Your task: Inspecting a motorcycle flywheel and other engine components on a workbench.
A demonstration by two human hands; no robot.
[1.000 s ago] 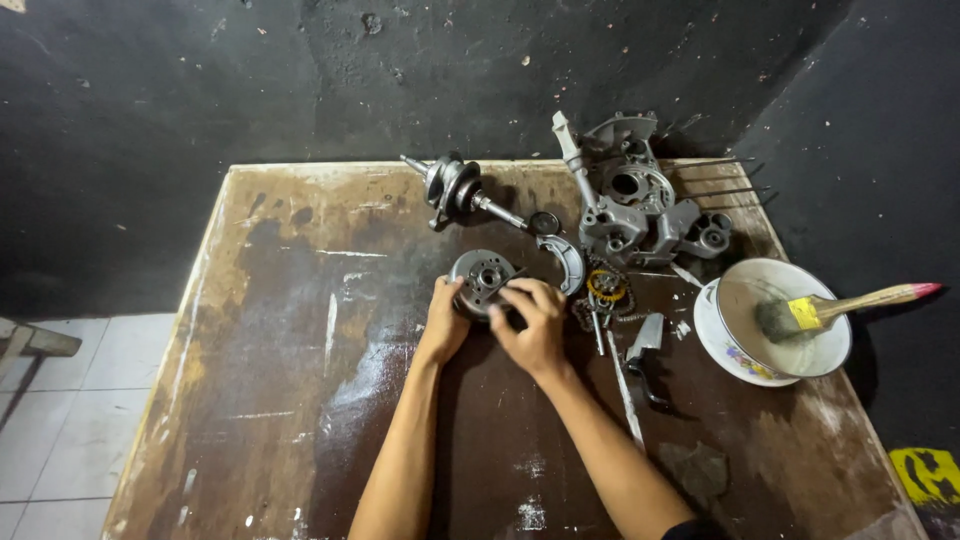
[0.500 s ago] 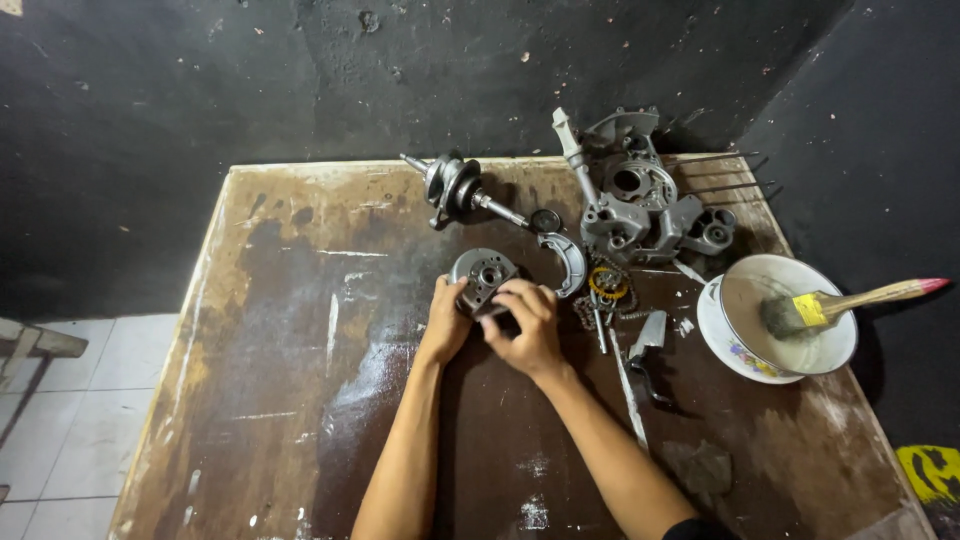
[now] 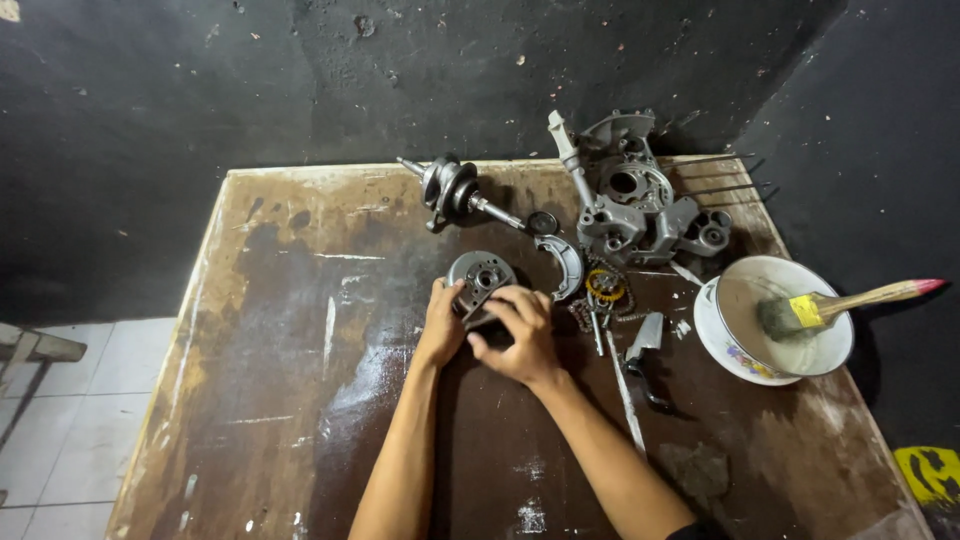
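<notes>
A round grey metal engine part (image 3: 481,277) with holes in its face sits on the stained wooden table (image 3: 300,380), just past my hands. My left hand (image 3: 442,325) grips its left lower edge. My right hand (image 3: 517,335) curls over its near side, fingers bent on the part. Both forearms reach in from the bottom of the view. What lies under my right palm is hidden.
A crankshaft (image 3: 455,190) lies at the back. A grey engine casing (image 3: 635,205) stands at the back right, with a curved metal piece (image 3: 566,265), a chain and small parts (image 3: 604,290) before it. A white bowl (image 3: 735,345) holds a paintbrush (image 3: 835,305). Black walls surround the table.
My hands have shifted slightly on the round part, and the right hand now covers more of its near side. The view has moved a little; nothing else on the table moved.
</notes>
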